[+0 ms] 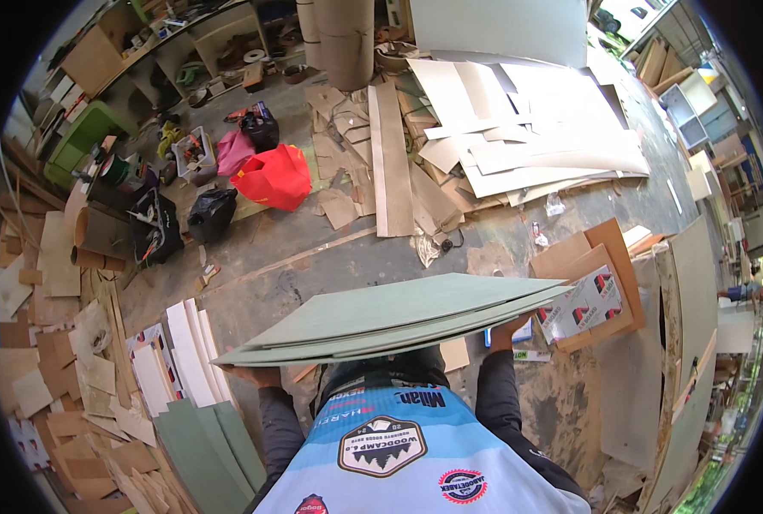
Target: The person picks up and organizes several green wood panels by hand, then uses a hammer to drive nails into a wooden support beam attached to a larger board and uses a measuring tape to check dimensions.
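Pale green boards [399,313], thin and stacked, held out in front of a light-blue shirt [381,420] in the head view, spanning from hand to hand. Left hand [257,375] beneath the left end, mostly hidden by the lowest board; right hand [506,330] under the right end, partly visible. Fingers tucked out of sight on both sides; cannot tell whether clamped or spread. Dark trousers [424,364] largely covered by the stack, shirt cut off at the lower edge. Blue-and-white object [527,332] near the right hand, partly covered, hard to make out.

Farther off, on the floor [279,287], a white basket [195,152] of jumbled small items, too small to identify; a red bag [272,177], contents hidden; an open black bag [154,224] with unclear things inside. Brown roll [343,38] cut off at the upper edge; pale sheets [553,128] partly washed out by glare.
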`<state>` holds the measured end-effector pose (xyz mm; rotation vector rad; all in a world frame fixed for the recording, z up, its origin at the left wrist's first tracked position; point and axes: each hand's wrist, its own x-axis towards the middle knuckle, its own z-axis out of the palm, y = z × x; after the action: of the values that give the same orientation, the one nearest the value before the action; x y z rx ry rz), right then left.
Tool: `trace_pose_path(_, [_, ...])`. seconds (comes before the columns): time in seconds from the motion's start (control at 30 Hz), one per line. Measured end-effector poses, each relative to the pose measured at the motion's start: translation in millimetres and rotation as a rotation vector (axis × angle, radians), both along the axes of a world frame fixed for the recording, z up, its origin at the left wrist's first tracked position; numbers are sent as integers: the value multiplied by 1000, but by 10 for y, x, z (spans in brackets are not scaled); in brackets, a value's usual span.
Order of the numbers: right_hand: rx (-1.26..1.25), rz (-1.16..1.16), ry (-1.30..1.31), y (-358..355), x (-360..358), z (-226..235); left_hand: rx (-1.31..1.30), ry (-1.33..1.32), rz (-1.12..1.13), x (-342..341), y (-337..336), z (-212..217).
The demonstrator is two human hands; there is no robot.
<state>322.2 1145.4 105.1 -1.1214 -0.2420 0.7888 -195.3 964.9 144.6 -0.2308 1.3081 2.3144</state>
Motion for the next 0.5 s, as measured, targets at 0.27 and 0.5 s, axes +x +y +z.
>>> trace_pose_path(0.27, [-4, 48, -134, 278, 368, -202, 5, -99, -365, -493, -23, -386])
trace_pose_path(0.5, [-22, 23, -331, 404, 1127, -181, 14, -194, -599, -595, -10, -594])
